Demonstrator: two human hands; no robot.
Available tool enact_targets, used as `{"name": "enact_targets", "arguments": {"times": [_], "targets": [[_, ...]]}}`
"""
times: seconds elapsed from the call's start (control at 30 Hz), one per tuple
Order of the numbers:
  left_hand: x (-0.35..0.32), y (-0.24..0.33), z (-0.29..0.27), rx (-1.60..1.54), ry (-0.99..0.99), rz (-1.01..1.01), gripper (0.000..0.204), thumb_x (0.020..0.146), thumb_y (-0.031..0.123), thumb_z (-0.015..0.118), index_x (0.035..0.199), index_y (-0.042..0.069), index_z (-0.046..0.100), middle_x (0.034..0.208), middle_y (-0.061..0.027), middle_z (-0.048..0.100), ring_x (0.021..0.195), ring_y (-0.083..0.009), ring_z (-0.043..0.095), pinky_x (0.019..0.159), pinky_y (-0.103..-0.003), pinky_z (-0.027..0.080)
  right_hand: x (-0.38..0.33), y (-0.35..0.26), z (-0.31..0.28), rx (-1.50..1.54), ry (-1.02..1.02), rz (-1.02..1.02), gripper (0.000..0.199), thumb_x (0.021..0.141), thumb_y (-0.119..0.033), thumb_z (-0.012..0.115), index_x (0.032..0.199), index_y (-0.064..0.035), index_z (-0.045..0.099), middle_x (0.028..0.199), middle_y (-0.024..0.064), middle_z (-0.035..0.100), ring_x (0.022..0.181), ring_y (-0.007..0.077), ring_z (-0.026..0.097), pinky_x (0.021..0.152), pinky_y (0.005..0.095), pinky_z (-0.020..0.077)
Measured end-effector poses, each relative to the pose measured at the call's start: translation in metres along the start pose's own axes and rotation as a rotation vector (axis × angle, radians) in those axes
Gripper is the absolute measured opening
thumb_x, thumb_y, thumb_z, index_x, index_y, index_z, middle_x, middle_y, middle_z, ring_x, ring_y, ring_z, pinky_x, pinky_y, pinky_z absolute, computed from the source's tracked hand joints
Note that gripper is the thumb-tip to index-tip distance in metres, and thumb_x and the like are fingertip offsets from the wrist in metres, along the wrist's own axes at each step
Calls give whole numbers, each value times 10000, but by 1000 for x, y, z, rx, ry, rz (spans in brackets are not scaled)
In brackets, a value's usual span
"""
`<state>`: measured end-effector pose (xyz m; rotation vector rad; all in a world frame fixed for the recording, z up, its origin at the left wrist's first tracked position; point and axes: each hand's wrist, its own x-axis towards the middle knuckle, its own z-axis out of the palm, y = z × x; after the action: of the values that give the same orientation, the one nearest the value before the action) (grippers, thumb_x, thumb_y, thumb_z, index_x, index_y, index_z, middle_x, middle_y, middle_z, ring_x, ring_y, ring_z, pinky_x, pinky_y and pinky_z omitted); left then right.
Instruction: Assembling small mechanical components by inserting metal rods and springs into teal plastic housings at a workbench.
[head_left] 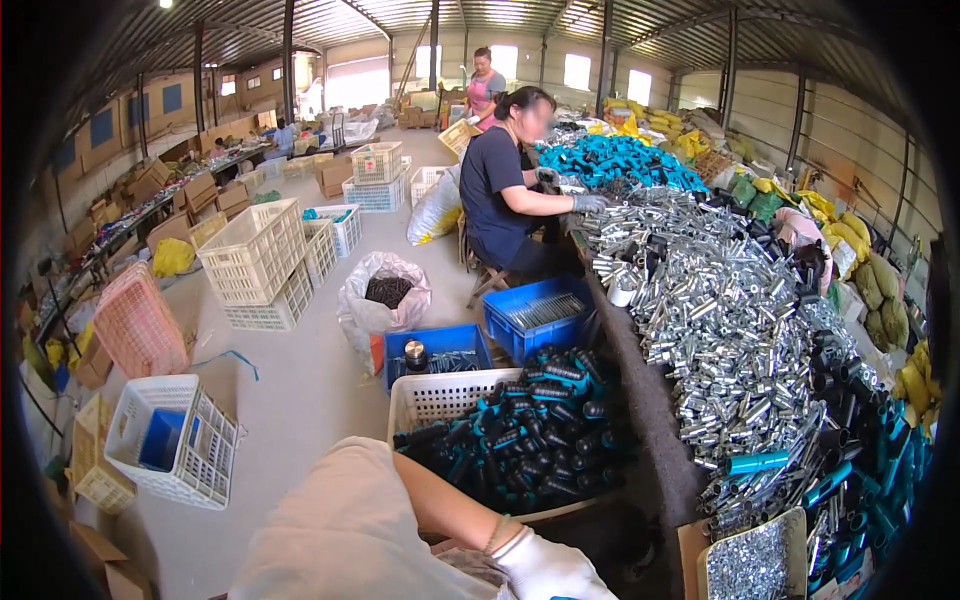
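With gloved left hand (555,570) near black-and-teal parts (540,432) heaped beyond at mixed angles, cannot tell its grip or see right hand.

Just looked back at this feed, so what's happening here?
The wearer's white-gloved left hand is low in view, a sliver of teal beneath it; its grip can't be made out. The right hand is out of view. Nearby, a cream perforated plastic crate holds black-and-teal cylindrical parts. A seated co-worker in a dark top has a grey-gloved hand at the heap of silver metal parts.
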<state>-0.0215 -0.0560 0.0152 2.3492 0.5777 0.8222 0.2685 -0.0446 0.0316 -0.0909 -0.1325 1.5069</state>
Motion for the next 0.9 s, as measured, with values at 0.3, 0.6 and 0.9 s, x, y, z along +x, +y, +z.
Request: {"name": "enact_targets", "arguments": {"times": [0.3, 0.6, 0.9], "targets": [[-5, -11, 28, 291, -45, -205, 331, 797, 339, 655, 1053, 130, 646, 699, -124, 641, 609, -371, 626, 535, -451, 492, 22, 47, -111, -38, 710, 438, 378, 1009, -308, 456, 693, -101, 483, 735, 61, 555, 736, 239, 550, 760, 398, 455], [14, -83, 105, -83, -241, -377, 550, 748, 375, 755, 1228, 147, 615, 934, -193, 705, 881, -413, 674, 801, -571, 506, 125, 81, -324, -538, 514, 494, 389, 998, -441, 484, 858, -107, 626, 906, 62, 667, 903, 249, 617, 855, 440, 465], [-8, -123, 147, -499, -348, -504, 501, 1044, 293, 341, 1370, -50, 504, 1430, -200, 543, 1338, -335, 489, 1152, -461, 340, 174, 51, -368, -963, 195, 324, 350, 994, -422, 493, 965, -102, 632, 1010, 100, 655, 985, 284, 608, 915, 450, 453]]}}
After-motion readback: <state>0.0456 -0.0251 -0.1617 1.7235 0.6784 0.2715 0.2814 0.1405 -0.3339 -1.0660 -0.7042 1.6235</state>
